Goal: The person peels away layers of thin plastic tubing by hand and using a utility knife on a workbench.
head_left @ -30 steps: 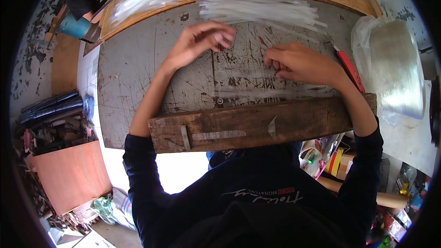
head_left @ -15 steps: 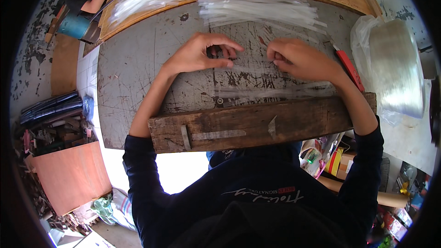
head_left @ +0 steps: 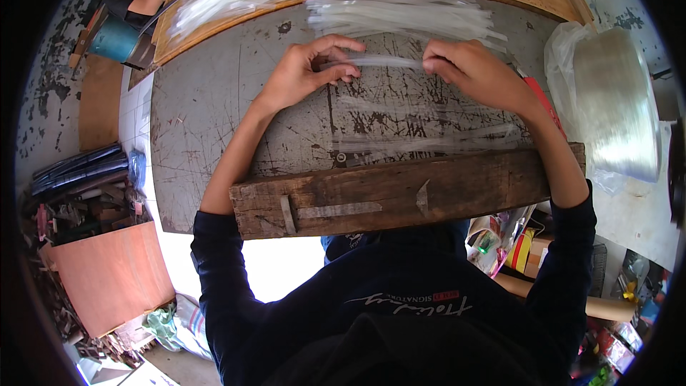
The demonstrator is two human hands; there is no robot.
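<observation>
Narrow, translucent plastic strip [head_left: 389, 61]: we have it over the scratched gray tabletop [head_left: 207, 150], at twelve o'clock from the brown wooden beam [head_left: 371, 189]. Our right hand [head_left: 471, 75] pinches its three o'clock end; our left hand [head_left: 296, 75] curls around the nine o'clock end, its grip unclear to us. We judge it light, bendy and slippery, best pinched near both ends.

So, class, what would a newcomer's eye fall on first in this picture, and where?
Probably the big, shiny clear roll at far right, beside the scratched grey tabletop. Next, the thin clear strip between the left hand and the right hand, upper middle. Along the tabletop's near edge lies a dark wooden beam.
</observation>
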